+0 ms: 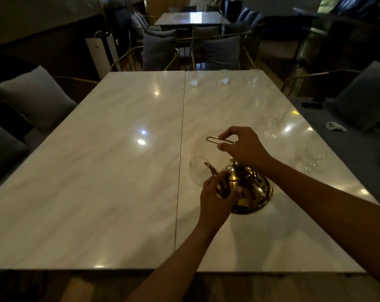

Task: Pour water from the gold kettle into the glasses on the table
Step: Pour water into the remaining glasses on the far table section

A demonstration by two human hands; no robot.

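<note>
The gold kettle [250,188] stands on the white marble table [97,171], right of the middle seam. My right hand [243,147] pinches its raised wire handle [213,139] above the lid. My left hand [217,197] grips the kettle's body at the base of the spout. The spout points left toward a clear glass [198,171] standing right beside it. Two more glasses [310,160] stand near the right edge. Several other glasses [277,113] run along the right side and the far edge [224,80], faint against the marble.
Gold-framed chairs with blue cushions [221,53] line the far side. Grey cushions [32,97] sit on the left bench. The right bench holds a white object [335,126] and a dark device [311,105]. Another table [191,18] stands farther back.
</note>
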